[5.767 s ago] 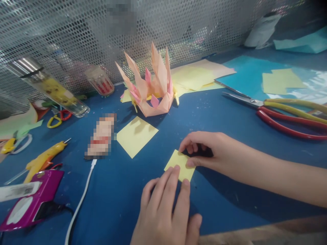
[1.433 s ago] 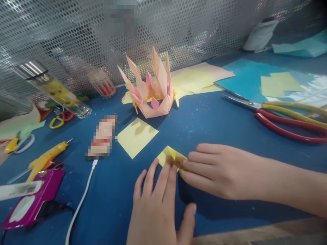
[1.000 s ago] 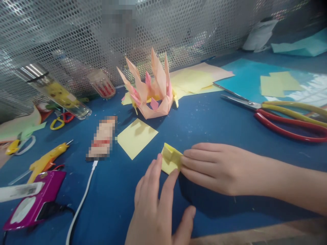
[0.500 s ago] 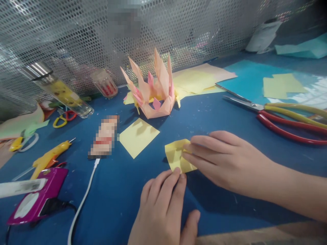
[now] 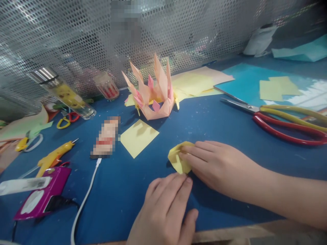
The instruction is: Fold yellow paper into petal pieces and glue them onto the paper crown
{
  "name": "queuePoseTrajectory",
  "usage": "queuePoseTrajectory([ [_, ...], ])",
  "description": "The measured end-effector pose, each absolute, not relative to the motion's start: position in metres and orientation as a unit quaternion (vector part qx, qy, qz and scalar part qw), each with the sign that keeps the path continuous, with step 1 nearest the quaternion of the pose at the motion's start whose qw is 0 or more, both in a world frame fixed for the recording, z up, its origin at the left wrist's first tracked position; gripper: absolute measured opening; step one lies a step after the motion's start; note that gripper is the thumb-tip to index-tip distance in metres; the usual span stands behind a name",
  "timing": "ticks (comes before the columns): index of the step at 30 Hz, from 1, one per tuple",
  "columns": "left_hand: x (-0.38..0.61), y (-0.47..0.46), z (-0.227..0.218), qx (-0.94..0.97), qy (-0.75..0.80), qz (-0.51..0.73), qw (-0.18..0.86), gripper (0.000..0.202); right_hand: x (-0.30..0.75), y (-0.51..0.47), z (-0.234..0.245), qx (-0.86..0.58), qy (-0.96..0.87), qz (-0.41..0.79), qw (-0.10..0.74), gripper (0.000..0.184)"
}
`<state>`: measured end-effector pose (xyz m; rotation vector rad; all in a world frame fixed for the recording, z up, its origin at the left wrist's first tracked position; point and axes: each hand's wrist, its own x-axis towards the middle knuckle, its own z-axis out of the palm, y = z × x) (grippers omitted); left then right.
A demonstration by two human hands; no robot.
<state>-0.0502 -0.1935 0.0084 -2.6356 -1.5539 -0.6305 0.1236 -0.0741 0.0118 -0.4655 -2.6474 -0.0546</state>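
Observation:
A small square of yellow paper [image 5: 176,159] lies on the blue table, its edges curling upward. My right hand [image 5: 217,163] comes in from the right with its fingertips closed on the paper's right part; the thumb is hidden behind them. At the paper's near corner rest the fingertips of my left hand [image 5: 165,207], its fingers stretched out and its thumb standing apart. A flat pale yellow paper square [image 5: 139,139] lies a little farther left. Beyond it stands a folded pink-and-peach paper flower [image 5: 160,107] with tall pointed petals.
Large red-and-yellow-handled scissors [image 5: 286,126] lie at right, near blue sheets [image 5: 245,80]. Leftward are a blurred-out object [image 5: 106,137] with a white cable [image 5: 87,197], a yellow glue gun [image 5: 55,154], a purple device [image 5: 43,200] and a bottle [image 5: 67,97]. Perforated metal mesh [image 5: 178,30] borders the back.
The yellow paper has curled up more and turned under my right hand, which has shifted slightly nearer and to the left. My left fingertips have moved slightly right along its near edge.

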Motion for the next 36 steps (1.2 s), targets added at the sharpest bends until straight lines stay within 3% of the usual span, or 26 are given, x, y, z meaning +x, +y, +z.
queuePoseTrajectory([
  [5, -0.054, -0.196, 0.014, -0.858, -0.471, -0.199, -0.044, 0.039, 0.126, -0.071, 0.013, -0.176, -0.955, 0.059, 0.232, 0.022],
  [11, -0.041, -0.187, 0.019, -0.793, -0.579, -0.187, -0.025, 0.043, 0.128, -0.066, 0.018, -0.231, -0.946, 0.119, 0.192, 0.01],
  [19, -0.025, -0.179, 0.015, -0.781, -0.601, -0.172, 0.015, 0.042, 0.13, -0.068, 0.015, -0.29, -0.929, 0.154, 0.168, 0.018],
  [23, -0.027, -0.184, 0.012, -0.766, -0.617, -0.179, 0.013, 0.042, 0.13, -0.069, 0.016, -0.264, -0.939, 0.154, 0.157, 0.014],
  [30, -0.032, -0.187, 0.008, -0.793, -0.577, -0.184, 0.066, 0.041, 0.128, -0.068, 0.015, -0.242, -0.944, 0.159, 0.156, 0.026],
  [36, -0.03, -0.187, 0.01, -0.779, -0.604, -0.162, 0.046, 0.042, 0.129, -0.068, 0.013, -0.234, -0.947, 0.15, 0.163, 0.027],
])
